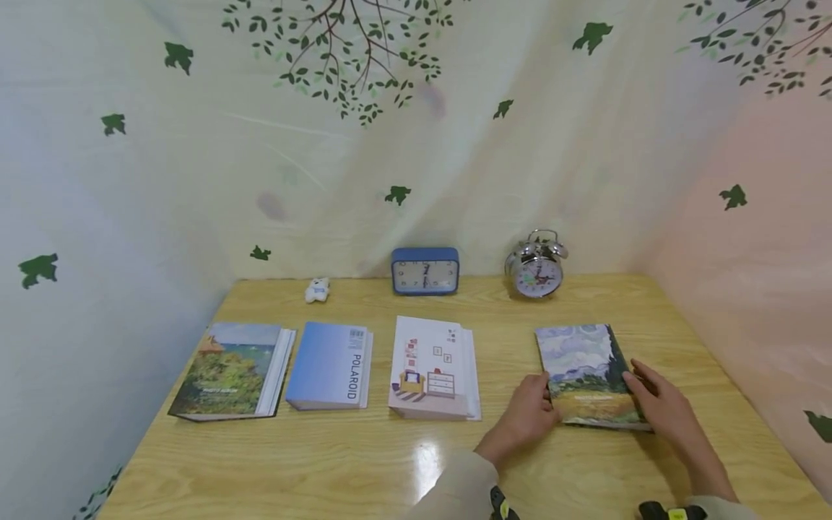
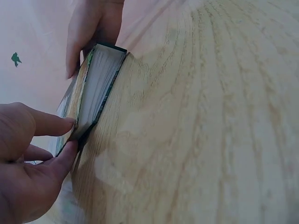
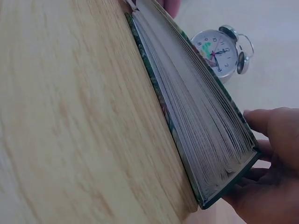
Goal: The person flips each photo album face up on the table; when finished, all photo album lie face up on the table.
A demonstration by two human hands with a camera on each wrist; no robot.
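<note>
A photo album [image 1: 585, 372] with a painted landscape on its cover lies at the right of the table. My left hand [image 1: 529, 412] pinches its left edge, the thumb and a finger on either side of the cover's corner in the left wrist view. On the opposite side, my right hand [image 1: 663, 404] holds the dark green spine [image 3: 231, 182]. Its thumb reaches onto the cover, and its other fingers are against the spine, partly hidden. The page edges [image 3: 187, 98] face the right wrist camera, fanned slightly between the covers.
Left of the hands lie a white album [image 1: 429, 368] with furniture drawings, a blue Polaroid album [image 1: 325, 365] and another landscape album [image 1: 227, 368]. Behind them stand a white figurine [image 1: 317, 290], a blue clock [image 1: 425, 272] and a silver twin-bell alarm clock [image 1: 536, 269]. Printed cloth surrounds the wooden table [image 1: 325, 462].
</note>
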